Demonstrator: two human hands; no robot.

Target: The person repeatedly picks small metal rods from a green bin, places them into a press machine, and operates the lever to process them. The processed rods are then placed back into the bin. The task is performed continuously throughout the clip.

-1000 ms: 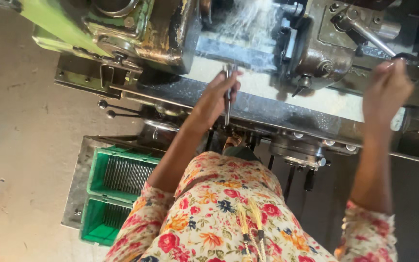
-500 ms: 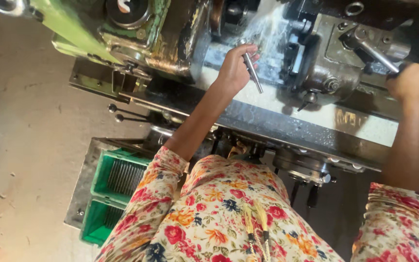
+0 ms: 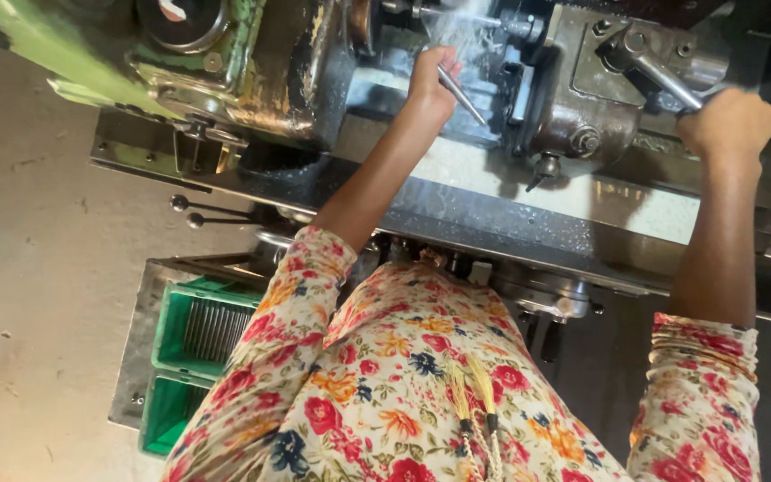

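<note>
Your left hand (image 3: 428, 85) is closed around a slim metal rod (image 3: 462, 96), gripping its upper end so the free end slants down and to the right over the wet, grey bed of the lathe (image 3: 528, 192), just beside the carriage block (image 3: 582, 116). Your right hand (image 3: 729, 120) is clenched on the end of the long steel lever (image 3: 658, 71) that rises from that block. The rod looks stiff, light and probably slick with coolant, so it is best held near the end with a full grip; the lever looks rigid and heavy to swing, best taken at its tip.
</note>
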